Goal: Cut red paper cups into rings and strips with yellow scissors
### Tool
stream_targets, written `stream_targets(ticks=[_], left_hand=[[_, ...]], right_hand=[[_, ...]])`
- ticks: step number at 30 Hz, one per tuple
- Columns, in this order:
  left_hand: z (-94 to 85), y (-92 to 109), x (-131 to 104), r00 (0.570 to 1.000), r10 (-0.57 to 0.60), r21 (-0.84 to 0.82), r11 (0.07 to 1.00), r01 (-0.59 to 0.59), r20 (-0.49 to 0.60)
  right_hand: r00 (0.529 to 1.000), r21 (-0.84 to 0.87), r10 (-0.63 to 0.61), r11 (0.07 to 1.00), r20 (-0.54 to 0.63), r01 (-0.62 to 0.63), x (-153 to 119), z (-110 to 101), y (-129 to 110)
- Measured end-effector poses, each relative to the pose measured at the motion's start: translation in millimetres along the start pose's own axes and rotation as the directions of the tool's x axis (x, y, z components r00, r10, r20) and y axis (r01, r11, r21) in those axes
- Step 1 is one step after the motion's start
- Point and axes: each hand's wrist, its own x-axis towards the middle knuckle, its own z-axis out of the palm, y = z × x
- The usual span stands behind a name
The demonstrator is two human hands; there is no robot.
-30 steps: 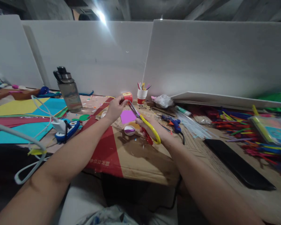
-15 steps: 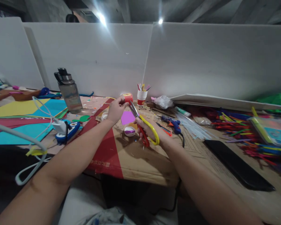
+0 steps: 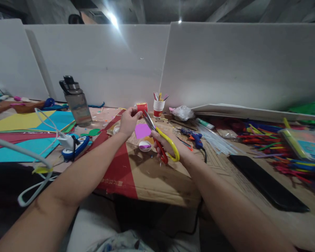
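Head view: a small red paper cup (image 3: 142, 107) is being held up by the left hand (image 3: 129, 121), its side pinched between thumb and fingers, out over the far part of the cardboard (image 3: 157, 182). Scissors (image 3: 150, 122) with one yellow handle and one red are gripped in the right hand (image 3: 164, 142), and the blades are pointed up at the cup's near edge; whether the paper is being bitten cannot be told at this size. Just below the blades, a sheet of purple paper (image 3: 142, 131) is seen flat on the cardboard, with a round white dish (image 3: 145, 146) set nearer, purple scraps inside it. Just right of the held cup, a stack of paper cups (image 3: 159, 105) is stood upright, filled with pens. Farther right, a blue glue gun (image 3: 195, 137) is laid down, its cord trailed toward the near side. Over on the left, a water bottle (image 3: 79, 106) is stood behind a blue power strip (image 3: 72, 149), into which a white plug (image 3: 65, 140) is pushed.
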Motion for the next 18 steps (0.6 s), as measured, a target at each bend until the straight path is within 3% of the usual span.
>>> stream_targets(ticks=[4,8,13,18], left_hand=[[2.2,0,-1,0.998,-0.065,-0.102,0.993,0.065,-0.005],[-0.5,-2,1,0.996,-0.086,-0.073,0.994,0.085,-0.013],[-4.4,5,3,0.980,-0.172,-0.080,0.983,0.165,-0.096],[-1.2,10,0,0.975,-0.222,-0.145,0.965,0.217,-0.024]], right_hand=[[1.000,-0.022,-0.009,1.000,-0.021,0.008,1,1,1],[1.000,-0.018,-0.016,1.000,-0.001,0.016,1,0,3],[1.000,-0.013,0.001,1.000,0.005,-0.001,-1,0,4],[1.000,-0.031,-0.008,1.000,-0.002,0.008,0,1,5]])
